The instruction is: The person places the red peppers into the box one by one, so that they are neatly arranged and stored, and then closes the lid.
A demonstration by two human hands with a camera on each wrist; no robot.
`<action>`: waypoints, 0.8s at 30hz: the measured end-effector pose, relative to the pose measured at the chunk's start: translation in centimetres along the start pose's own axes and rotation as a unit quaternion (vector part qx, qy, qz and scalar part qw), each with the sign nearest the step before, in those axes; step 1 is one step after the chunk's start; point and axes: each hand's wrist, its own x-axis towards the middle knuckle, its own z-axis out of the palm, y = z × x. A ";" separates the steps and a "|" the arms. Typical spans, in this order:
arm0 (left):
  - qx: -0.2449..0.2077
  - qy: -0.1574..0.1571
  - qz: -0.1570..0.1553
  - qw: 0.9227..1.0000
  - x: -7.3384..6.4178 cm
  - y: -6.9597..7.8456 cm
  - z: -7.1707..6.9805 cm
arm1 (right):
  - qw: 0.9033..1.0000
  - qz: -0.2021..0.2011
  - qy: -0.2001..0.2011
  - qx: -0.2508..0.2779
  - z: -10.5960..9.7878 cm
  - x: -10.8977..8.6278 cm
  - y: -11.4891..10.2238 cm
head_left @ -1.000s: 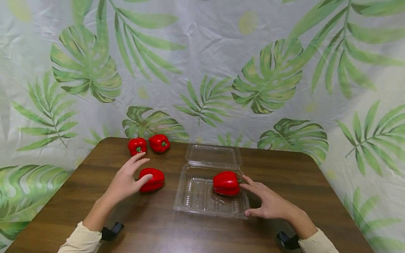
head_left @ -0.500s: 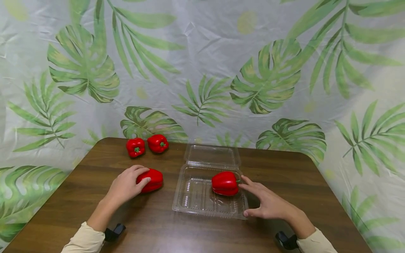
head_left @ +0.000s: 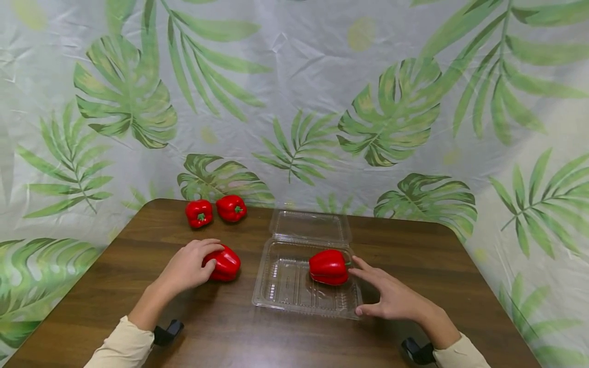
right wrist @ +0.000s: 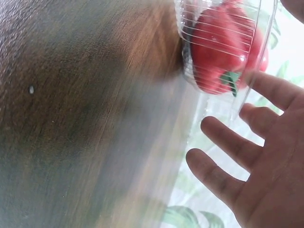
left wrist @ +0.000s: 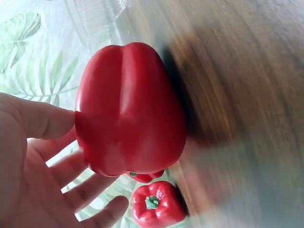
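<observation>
My left hand (head_left: 190, 267) grips a red bell pepper (head_left: 226, 264) at the left of the table. In the left wrist view, the thumb lies against one side of this pepper (left wrist: 128, 111), and the index finger passes behind it. A clear plastic clamshell box (head_left: 280, 301) lies with its lid (head_left: 310, 226) laid back. Inside its right half, a second bell pepper (head_left: 328, 267) rests on its side, green stem pointing right. At the box's right edge is my right hand (head_left: 391, 292), fingers spread and fairly straight; in the right wrist view, fingertips (right wrist: 254, 83) reach the rim near the stem.
Two more red bell peppers, the left one (head_left: 199, 213) and the right one (head_left: 232, 208), sit near the table's back left edge. The brown wooden table (head_left: 257, 342) ends at a leaf-print cloth (head_left: 294, 92).
My left hand has come down onto the left bell pepper and taken hold of it, and that pepper has turned slightly. The right hand has stayed at the box.
</observation>
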 end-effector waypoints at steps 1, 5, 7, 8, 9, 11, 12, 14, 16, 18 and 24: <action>-0.004 -0.003 0.002 1.000 0.1 0.1 0.0 | 1.000 0.001 0.000 0.000 0.0 0.0 0.0; -0.017 0.000 0.009 1.000 0.2 0.2 0.5 | 1.000 0.007 -0.003 0.006 -0.1 -0.1 -0.1; -0.015 0.012 0.014 1.000 0.2 0.3 0.9 | 1.000 0.009 -0.008 0.011 -0.1 -0.1 -0.2; -0.012 0.019 0.016 1.000 0.2 0.3 1.2 | 1.000 0.010 -0.010 0.013 0.0 -0.1 -0.2; -0.006 0.026 0.016 1.000 0.1 0.3 1.4 | 1.000 0.010 -0.011 0.014 0.0 -0.1 -0.3; 0.016 0.044 0.009 0.999 0.0 0.4 1.8 | 1.000 0.009 -0.016 0.011 0.1 0.0 -0.3; 0.029 0.054 0.000 0.998 -0.1 0.4 1.9 | 1.000 0.008 -0.017 0.008 0.1 0.0 -0.3; 0.054 0.068 -0.021 0.996 -0.2 0.6 1.9 | 1.000 0.006 -0.016 0.003 0.1 0.1 -0.4; 0.071 0.070 -0.043 0.994 -0.4 0.9 1.7 | 1.000 0.003 -0.015 0.000 0.1 0.1 -0.4; 0.075 0.063 -0.059 0.993 -0.4 1.1 1.4 | 1.000 0.002 -0.013 0.000 0.0 0.1 -0.4; 0.061 0.038 -0.043 0.996 -0.2 1.5 0.7 | 1.000 0.002 -0.008 -0.004 -0.3 -0.1 -0.4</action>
